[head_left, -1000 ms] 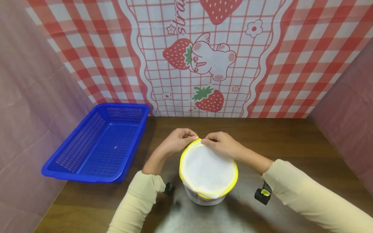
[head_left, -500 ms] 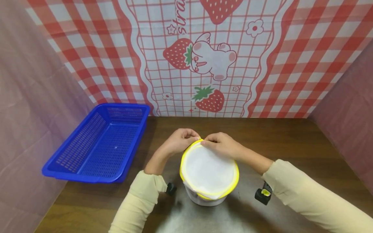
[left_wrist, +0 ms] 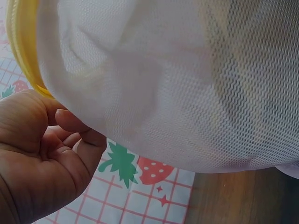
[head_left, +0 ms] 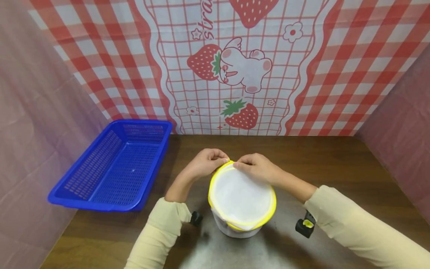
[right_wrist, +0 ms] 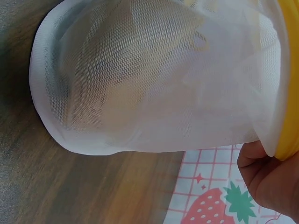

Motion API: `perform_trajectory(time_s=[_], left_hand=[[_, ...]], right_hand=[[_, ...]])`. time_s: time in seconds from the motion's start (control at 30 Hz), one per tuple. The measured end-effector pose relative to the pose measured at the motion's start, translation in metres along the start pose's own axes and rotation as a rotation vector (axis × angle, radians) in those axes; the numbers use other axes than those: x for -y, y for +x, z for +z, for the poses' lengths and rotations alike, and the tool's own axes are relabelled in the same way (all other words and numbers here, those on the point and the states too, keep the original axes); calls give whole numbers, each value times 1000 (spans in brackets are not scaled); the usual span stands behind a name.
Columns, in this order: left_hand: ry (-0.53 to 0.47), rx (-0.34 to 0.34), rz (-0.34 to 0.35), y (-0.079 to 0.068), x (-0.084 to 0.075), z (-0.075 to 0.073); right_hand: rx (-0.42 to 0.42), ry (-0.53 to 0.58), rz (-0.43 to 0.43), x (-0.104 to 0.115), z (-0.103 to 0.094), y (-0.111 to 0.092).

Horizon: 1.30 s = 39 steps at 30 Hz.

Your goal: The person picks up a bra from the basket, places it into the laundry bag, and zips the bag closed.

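Note:
A white mesh laundry bag (head_left: 243, 196), shaped like a drum, stands upright on the table in the head view. A yellow zipper (left_wrist: 23, 42) runs round its flat top. At the far side of that rim my left hand (head_left: 209, 163) pinches the yellow edge between thumb and fingers. Just to its right, my right hand (head_left: 258, 169) grips the same rim, thumb on top. Both wrist views show the see-through mesh wall (right_wrist: 154, 93), with something pale yellowish behind it that I cannot make out. The fingertips are partly hidden by the bag there.
To the left a blue plastic basket (head_left: 132, 170) with slotted walls sits on the brown wooden table (head_left: 322, 164). A red and white strawberry cloth (head_left: 242, 67) hangs at the back. Pinkish cloth (head_left: 399, 123) closes off both sides.
The bag has shifted very slightly to the right. Both hands stay at its far rim with almost no visible movement.

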<state>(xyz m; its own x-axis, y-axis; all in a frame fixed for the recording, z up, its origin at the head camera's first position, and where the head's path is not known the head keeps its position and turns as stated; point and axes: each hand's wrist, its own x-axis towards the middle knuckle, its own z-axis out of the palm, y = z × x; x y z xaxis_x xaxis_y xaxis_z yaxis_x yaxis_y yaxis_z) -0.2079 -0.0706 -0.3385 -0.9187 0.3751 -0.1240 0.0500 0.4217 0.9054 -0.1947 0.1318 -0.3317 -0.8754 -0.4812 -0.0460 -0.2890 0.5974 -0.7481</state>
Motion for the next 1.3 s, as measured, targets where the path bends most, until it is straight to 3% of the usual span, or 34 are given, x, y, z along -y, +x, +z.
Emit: perform_trajectory(time_s=[0.37, 1.07, 1.3], left_hand=[[30, 18, 4, 0, -4, 2], [35, 14, 7, -1, 0, 0], [47, 36, 28, -1, -3, 2]], right_hand=[[45, 13, 0, 3, -2, 2], [16, 35, 0, -1, 0, -3], [68, 55, -11, 2, -1, -2]])
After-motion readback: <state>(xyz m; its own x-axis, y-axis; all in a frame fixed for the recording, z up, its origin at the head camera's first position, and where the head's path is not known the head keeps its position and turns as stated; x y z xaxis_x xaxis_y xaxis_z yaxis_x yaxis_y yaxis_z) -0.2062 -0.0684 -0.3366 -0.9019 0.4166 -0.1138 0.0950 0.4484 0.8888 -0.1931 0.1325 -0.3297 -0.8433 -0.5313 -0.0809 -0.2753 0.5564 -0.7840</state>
